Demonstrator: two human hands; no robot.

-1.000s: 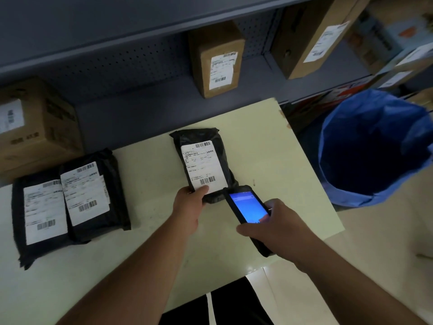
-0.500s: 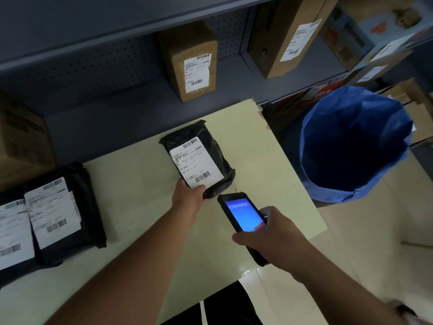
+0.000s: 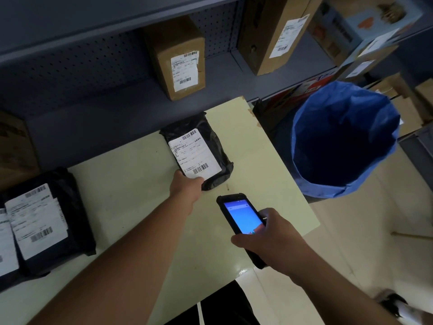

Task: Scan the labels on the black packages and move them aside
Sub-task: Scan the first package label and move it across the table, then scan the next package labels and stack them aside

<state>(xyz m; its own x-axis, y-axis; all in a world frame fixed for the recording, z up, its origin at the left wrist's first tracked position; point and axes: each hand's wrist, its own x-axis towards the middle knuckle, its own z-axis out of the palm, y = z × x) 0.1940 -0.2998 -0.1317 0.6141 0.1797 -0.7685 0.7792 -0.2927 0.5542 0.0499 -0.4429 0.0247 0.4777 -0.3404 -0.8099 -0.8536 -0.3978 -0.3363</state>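
A black package (image 3: 216, 148) with a white barcode label lies near the far right of the pale table (image 3: 131, 184). My left hand (image 3: 187, 186) grips its near corner, thumb on the label. My right hand (image 3: 269, 240) holds a black handheld scanner (image 3: 241, 221) with a lit blue screen, a little nearer than the package and apart from it. Two more black packages (image 3: 46, 221) with white labels overlap at the table's left edge.
A blue-lined bin (image 3: 344, 141) stands open to the right of the table. Behind the table a grey shelf (image 3: 105, 109) carries cardboard boxes (image 3: 178, 59) with labels. Pale floor lies at the lower right.
My left hand has pushed the package farther away and turned it slightly. The scanner has drawn back from the label. The view has shifted right, so the left packages sit nearer the frame edge.
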